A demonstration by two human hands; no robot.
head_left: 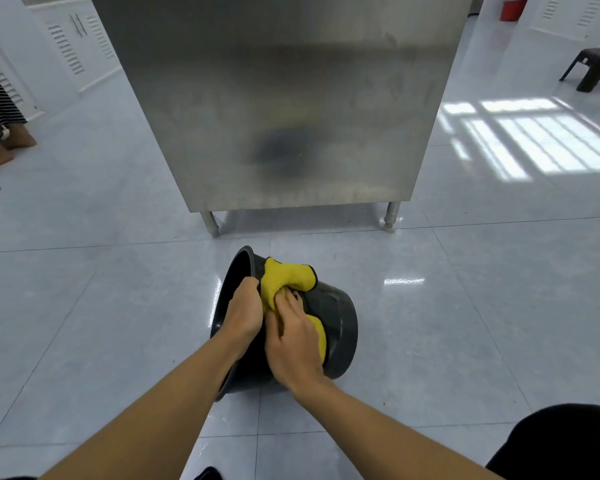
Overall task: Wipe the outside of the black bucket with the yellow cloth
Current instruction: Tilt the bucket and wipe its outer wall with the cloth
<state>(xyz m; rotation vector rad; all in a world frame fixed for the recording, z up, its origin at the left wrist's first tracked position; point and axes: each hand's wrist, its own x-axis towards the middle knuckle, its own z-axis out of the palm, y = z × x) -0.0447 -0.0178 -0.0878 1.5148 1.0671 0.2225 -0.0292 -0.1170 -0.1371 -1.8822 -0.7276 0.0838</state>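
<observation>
Both forearms bare, no sleeves; left hand (244, 311) and right hand (293, 344) gloveless; black-clad knee (565, 441) right of them.

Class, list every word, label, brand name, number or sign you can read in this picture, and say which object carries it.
None: no readable text appears anywhere.
The black bucket, the yellow cloth and the steel cabinet bear no visible print.
The red bucket far back is too small to tell.

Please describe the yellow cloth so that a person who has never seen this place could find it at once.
Start at the large steel cabinet on short legs; on the floor before it a black bucket lies on its side. The yellow cloth is pressed against the bucket's outer wall by the right hand. It is the only yellow thing there.
</observation>
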